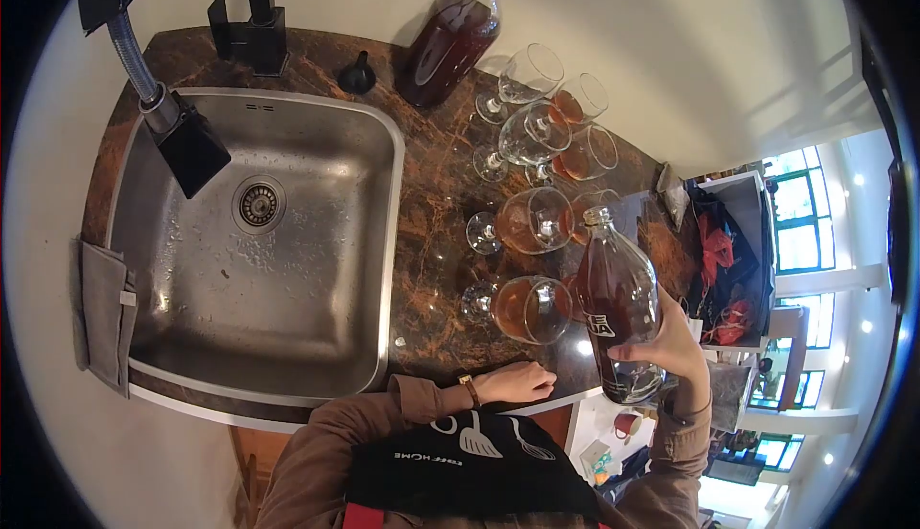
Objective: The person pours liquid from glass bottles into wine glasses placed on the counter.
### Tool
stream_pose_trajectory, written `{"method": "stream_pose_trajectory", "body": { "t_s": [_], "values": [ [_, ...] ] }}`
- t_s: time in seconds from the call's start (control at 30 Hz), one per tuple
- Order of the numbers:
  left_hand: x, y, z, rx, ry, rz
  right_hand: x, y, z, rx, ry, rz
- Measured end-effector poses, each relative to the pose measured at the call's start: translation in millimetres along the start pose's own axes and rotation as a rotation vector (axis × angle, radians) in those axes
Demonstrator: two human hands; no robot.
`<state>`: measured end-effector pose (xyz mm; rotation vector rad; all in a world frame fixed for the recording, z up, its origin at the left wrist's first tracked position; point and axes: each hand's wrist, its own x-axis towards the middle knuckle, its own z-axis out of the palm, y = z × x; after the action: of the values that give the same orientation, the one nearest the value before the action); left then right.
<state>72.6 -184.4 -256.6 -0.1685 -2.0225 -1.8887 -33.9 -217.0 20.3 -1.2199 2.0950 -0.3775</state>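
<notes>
My right hand [661, 345] is wrapped round a clear glass bottle [613, 309] with dark reddish liquid and white lettering on its side. The bottle is off the counter, its open neck pointing away from me. My left hand [517, 382], with a watch at the wrist, rests at the counter's front edge, fingers curled and holding nothing. Left of the bottle stand stemmed glasses with amber-red liquid, among them a near glass [532, 309] and a second glass [535, 220]. Farther back, a front glass [532, 134] and a rear glass [530, 74] look clear.
A steel sink [395, 241] lies to the left, with a black faucet [261, 40] and spray head [187, 150]. A swing-top bottle [448, 45] of dark red liquid and a small black funnel [357, 75] stand by the wall. A grey cloth [103, 318] hangs over the left edge.
</notes>
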Motion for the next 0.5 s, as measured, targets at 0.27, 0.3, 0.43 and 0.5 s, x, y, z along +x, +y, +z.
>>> {"method": "stream_pose_trajectory", "body": {
  "t_s": [0.27,0.3,0.43,0.5],
  "values": [
    [-1,3,-2,0.002,0.009,0.007,5,-1,-11,0.012,-0.004,-0.021],
    [-1,3,-2,0.002,0.009,0.002,6,-2,-13,0.022,0.003,-0.014],
    [1,6,-5,0.009,-0.034,-0.052,18,-6,-22,0.086,0.030,-0.020],
    [1,6,-4,0.024,-0.035,-0.048,25,-6,-27,0.086,0.033,-0.029]
  ]
}}
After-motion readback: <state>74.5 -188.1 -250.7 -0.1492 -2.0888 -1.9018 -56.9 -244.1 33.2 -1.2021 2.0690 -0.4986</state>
